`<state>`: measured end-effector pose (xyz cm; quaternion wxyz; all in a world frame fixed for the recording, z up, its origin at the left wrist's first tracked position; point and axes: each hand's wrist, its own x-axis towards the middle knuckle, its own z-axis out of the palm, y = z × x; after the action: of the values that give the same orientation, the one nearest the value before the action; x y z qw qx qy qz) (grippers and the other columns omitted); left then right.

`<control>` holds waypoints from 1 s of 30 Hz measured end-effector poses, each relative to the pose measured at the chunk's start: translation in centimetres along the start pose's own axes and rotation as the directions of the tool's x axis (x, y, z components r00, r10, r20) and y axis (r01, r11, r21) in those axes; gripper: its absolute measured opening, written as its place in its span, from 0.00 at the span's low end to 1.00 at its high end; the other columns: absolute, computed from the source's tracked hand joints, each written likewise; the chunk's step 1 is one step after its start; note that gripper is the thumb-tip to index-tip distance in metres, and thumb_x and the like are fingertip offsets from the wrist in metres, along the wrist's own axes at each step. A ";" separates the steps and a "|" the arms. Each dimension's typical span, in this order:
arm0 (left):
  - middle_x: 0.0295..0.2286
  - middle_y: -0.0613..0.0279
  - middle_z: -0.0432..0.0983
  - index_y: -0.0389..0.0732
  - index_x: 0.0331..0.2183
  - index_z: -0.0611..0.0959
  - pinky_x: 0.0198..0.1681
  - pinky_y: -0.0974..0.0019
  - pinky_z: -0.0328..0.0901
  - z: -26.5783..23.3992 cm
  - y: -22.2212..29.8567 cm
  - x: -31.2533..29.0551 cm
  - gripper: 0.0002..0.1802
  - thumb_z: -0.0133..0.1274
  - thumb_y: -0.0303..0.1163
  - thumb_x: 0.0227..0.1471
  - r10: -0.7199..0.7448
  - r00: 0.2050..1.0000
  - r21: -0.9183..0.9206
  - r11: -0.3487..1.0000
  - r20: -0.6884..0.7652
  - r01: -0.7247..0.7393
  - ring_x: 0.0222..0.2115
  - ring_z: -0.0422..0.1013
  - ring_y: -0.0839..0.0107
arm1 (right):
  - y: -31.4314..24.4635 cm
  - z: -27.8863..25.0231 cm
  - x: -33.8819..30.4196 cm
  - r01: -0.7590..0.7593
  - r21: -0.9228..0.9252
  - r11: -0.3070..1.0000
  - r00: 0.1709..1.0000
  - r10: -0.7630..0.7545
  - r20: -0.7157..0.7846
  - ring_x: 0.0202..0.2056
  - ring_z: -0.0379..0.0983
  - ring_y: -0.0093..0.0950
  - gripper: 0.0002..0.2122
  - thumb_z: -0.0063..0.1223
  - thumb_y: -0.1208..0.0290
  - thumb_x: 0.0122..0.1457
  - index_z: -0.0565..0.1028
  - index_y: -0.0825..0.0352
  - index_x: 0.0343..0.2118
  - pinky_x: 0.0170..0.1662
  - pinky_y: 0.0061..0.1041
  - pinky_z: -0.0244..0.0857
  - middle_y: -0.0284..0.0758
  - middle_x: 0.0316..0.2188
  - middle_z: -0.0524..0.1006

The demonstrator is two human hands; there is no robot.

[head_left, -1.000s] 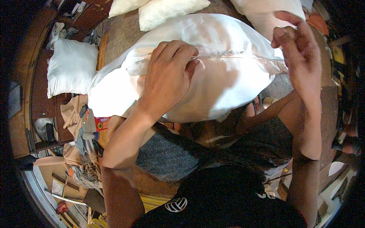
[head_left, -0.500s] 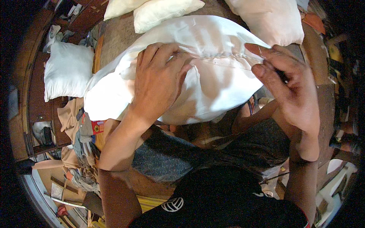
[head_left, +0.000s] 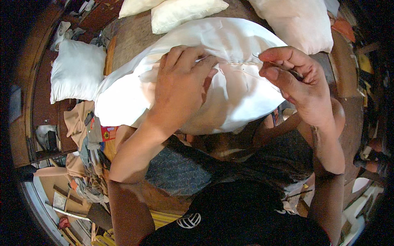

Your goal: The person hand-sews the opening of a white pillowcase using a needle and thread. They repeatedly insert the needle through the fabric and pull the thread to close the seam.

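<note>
A large white pillow (head_left: pixel 230 94) lies across in front of me, with a gathered seam running along its upper face. My left hand (head_left: pixel 180 78) bends over the seam, fingers and thumb closed on the cloth at its left end; the fingertips are partly hidden. To the right, just above the pillow, my right hand (head_left: pixel 297 76) pinches a thin needle (head_left: pixel 255 56) between thumb and forefinger. A fine thread (head_left: pixel 244 70) runs between the seam and the right fingers.
Beyond the work lie two cream pillows (head_left: pixel 186 14) and a bigger pale pillow (head_left: pixel 293 24). Another white pillow (head_left: pixel 78 69) sits at the left by a wooden edge. Crumpled clothes (head_left: pixel 84 135) and wood scraps lie lower left. My legs are under the pillow.
My right hand has moved left toward the seam, its fingers closing to a pinch with the needle showing at the tips. The left hand stays on the cloth; the view has shifted slightly.
</note>
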<state>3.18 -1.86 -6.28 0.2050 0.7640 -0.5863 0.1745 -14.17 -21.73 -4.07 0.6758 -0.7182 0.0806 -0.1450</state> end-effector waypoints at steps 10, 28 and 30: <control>0.42 0.56 0.80 0.42 0.40 0.88 0.51 0.51 0.68 0.0 -0.2 0.0 0.11 0.62 0.28 0.52 -0.004 1.000 -0.006 1.000 0.007 0.004 0.46 0.74 0.50 | 0.9 0.9 0.3 -0.078 0.112 0.991 0.997 0.079 -0.005 0.24 0.66 0.11 0.14 0.50 0.64 0.74 0.79 0.69 0.51 0.22 0.12 0.56 0.30 0.36 0.78; 0.39 0.54 0.82 0.37 0.38 0.87 0.49 0.54 0.68 -3.8 -4.0 0.5 0.09 0.61 0.26 0.53 -0.023 0.997 0.061 0.998 0.070 0.019 0.43 0.75 0.50 | 5.3 0.7 2.0 0.251 -0.850 0.463 0.920 -0.387 0.061 0.38 0.80 0.45 0.09 0.60 0.77 0.61 0.81 0.66 0.44 0.42 0.38 0.75 0.39 0.41 0.79; 0.39 0.54 0.81 0.37 0.37 0.86 0.48 0.53 0.68 -3.8 -4.3 0.7 0.07 0.61 0.25 0.53 -0.069 0.994 0.042 0.997 0.084 0.066 0.41 0.75 0.50 | 5.2 0.4 2.1 0.225 -0.858 0.461 0.925 -0.378 0.039 0.38 0.80 0.45 0.07 0.60 0.77 0.61 0.81 0.66 0.42 0.42 0.38 0.75 0.40 0.40 0.79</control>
<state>7.37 0.53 -3.12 0.1705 0.7941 -0.5648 0.1459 -11.67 -22.35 -9.03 0.1927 -0.9439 0.0651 -0.2600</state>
